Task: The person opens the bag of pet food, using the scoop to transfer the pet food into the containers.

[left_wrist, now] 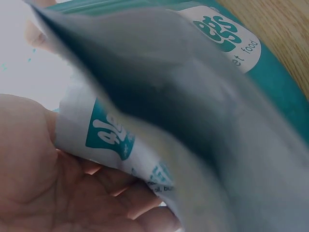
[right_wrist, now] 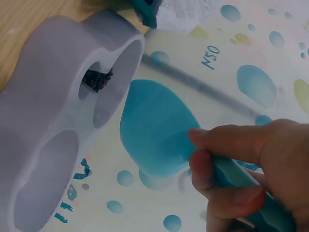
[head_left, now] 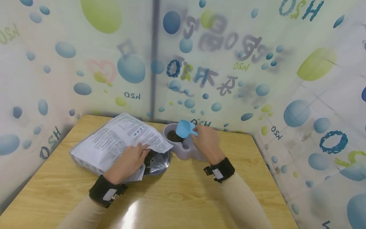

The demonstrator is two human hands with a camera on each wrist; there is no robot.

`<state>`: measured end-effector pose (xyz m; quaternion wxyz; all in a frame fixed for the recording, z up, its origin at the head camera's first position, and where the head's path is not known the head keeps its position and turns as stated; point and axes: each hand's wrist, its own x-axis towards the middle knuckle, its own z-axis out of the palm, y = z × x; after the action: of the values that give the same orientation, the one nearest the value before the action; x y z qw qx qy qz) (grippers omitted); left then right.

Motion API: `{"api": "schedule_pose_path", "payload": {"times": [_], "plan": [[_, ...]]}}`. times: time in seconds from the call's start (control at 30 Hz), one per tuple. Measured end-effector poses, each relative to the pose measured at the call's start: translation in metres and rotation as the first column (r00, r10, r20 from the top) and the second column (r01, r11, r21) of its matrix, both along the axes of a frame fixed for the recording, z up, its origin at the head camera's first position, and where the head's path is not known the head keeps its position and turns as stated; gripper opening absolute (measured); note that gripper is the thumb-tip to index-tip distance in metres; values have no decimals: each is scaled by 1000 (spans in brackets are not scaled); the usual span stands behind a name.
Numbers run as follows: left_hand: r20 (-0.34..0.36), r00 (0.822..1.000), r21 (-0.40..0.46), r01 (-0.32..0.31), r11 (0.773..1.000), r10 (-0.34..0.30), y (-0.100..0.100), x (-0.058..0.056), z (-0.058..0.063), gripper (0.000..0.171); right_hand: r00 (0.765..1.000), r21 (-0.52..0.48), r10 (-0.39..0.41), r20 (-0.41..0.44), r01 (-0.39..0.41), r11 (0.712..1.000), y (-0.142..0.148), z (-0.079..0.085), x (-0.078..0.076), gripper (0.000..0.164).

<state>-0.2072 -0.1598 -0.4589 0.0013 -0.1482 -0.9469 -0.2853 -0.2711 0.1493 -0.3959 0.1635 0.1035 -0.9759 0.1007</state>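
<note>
My left hand (head_left: 130, 162) grips the edge of a large pet food bag (head_left: 107, 138) at its mouth. The bag lies on its side, its opening toward the right, and dark kibble (head_left: 148, 162) shows inside. In the left wrist view the fingers (left_wrist: 116, 193) curl against the printed bag wall. My right hand (head_left: 208, 143) holds a blue scoop (head_left: 184, 128) by its handle. The scoop is raised over a grey-lilac double pet bowl (head_left: 183, 155), tilted, with its back toward the right wrist camera. Brown kibble (head_left: 172, 136) sits in the bowl's left compartment.
A wooden table (head_left: 171, 197) carries the bag and bowl. Behind it and at both sides hangs a pale sheet (head_left: 217, 70) printed with blue and green dots. The bowl stands near the table's back edge, right beside the bag's mouth.
</note>
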Motion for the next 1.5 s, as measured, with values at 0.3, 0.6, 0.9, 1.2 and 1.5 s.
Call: {"api": "schedule_pose_path", "payload": {"times": [0.3,0.6,0.9,1.2,1.5], "plan": [[-3,1000,-6,-8,1000,8,1,-1,-1,48,998,-155,48,47,-40,987,19,-4,31,29],[-8,1000,-6,-6,1000,6,2,-1,0,48,983,-290,97,154,-48,956,38,-4,57,24],[13,1000,-6,-16,1000,16,2,0,-1,50,955,-304,118,274,-30,952,49,10,81,20],[-21,1000,7,-6,1000,7,2,0,-3,49,929,-309,183,321,-80,948,39,4,88,15],[9,1000,13,-4,1000,4,0,0,-1,50,910,-300,263,320,-166,939,14,-11,84,16]]}}
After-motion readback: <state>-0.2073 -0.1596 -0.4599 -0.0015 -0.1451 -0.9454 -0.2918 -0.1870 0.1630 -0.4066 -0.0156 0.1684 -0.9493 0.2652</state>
